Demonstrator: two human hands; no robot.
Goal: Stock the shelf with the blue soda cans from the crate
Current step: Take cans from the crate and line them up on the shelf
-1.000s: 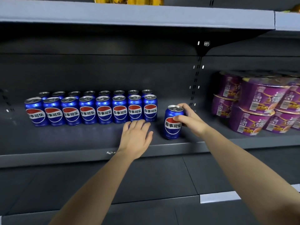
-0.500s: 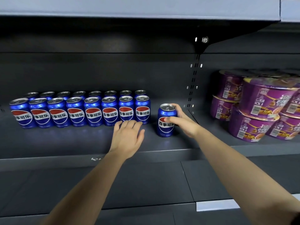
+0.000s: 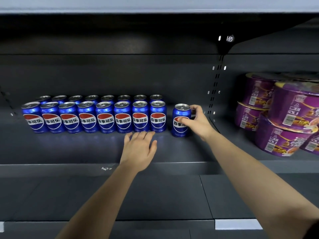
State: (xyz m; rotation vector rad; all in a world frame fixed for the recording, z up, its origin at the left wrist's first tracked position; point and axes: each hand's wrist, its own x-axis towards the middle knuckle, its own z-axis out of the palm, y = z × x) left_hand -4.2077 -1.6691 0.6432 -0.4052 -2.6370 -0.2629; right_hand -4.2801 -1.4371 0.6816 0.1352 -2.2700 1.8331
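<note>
The dark grey metal shelf is being occupied by a double row of blue aluminium soda cans, with stacked purple noodle bowls sitting well to the right of that row. The left hand is being held flat, fingers straight and loosely spread, just in front of the row's right end. One more upright blue soda can is being gripped by the right hand, thumb and fingers curled round it, just right of the row with a small gap between.
</note>
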